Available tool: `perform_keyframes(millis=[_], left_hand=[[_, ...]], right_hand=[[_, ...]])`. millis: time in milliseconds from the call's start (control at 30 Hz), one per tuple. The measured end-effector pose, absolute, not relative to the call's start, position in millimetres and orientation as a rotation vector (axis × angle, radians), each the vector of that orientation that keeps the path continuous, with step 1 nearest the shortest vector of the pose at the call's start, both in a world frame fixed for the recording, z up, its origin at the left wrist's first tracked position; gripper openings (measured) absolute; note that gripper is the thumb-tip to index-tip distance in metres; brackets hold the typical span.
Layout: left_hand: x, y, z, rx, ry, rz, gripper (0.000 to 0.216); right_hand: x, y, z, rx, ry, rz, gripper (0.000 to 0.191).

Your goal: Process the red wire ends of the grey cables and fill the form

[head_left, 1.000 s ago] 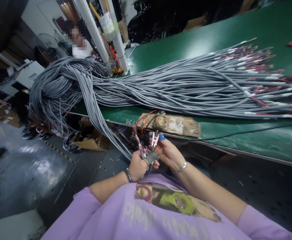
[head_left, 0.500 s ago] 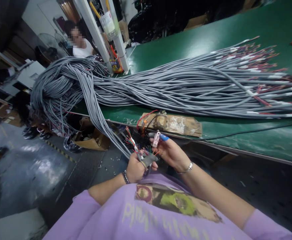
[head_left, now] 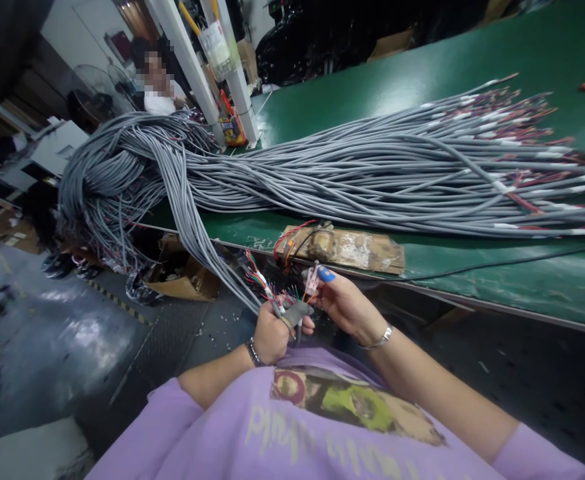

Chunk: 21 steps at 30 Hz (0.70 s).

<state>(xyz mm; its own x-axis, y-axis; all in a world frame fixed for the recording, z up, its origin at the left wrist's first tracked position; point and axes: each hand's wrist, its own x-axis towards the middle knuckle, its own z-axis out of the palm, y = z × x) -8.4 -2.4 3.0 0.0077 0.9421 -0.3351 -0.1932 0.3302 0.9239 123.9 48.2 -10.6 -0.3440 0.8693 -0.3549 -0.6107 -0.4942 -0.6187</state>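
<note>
My left hand [head_left: 271, 339] is closed round the ends of several grey cables [head_left: 239, 288], with a grey cover on its thumb. Thin coloured wires [head_left: 258, 273] fan out above that fist, and an orange one points toward my right hand [head_left: 347, 305]. Between the thumb and fingers of the right hand is a small pale pink tool [head_left: 313, 280], whose exact kind I cannot make out. Blue tape wraps that thumb. The tool is close to the tip of the orange wire; whether they touch is too small to tell.
A thick bundle of grey cables [head_left: 292, 170] lies along the green table [head_left: 497, 280]. At its near edge is a worn wooden board [head_left: 367, 250] with wires. An open cardboard box [head_left: 189, 277] sits below. A person [head_left: 162, 97] is behind the white posts [head_left: 182, 60].
My right hand has shifted slightly, and the pale pink tool has turned and come nearer the orange wire. The left hand keeps its hold, with the wires tilted a little left.
</note>
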Motion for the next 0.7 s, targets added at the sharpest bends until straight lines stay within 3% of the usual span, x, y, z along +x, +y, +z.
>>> perform_keyframes(millis=[133,333,700], left_hand=[[-7.8,-0.8,7.1,0.795,1.277,1.084,0.047],[-5.7,-1.3,7.2,0.792,1.300,1.084,0.049],[-2.4,-2.0,10.2,0.753,1.303,1.008,0.052]], right_hand=[[125.6,47.9,-19.3,-0.723,-0.429,2.030,0.042],[123.4,48.4,-31.4,-0.570,-0.487,2.052,0.030],[116.0,49.0,-30.4,-0.590,-0.337,1.978,0.029]])
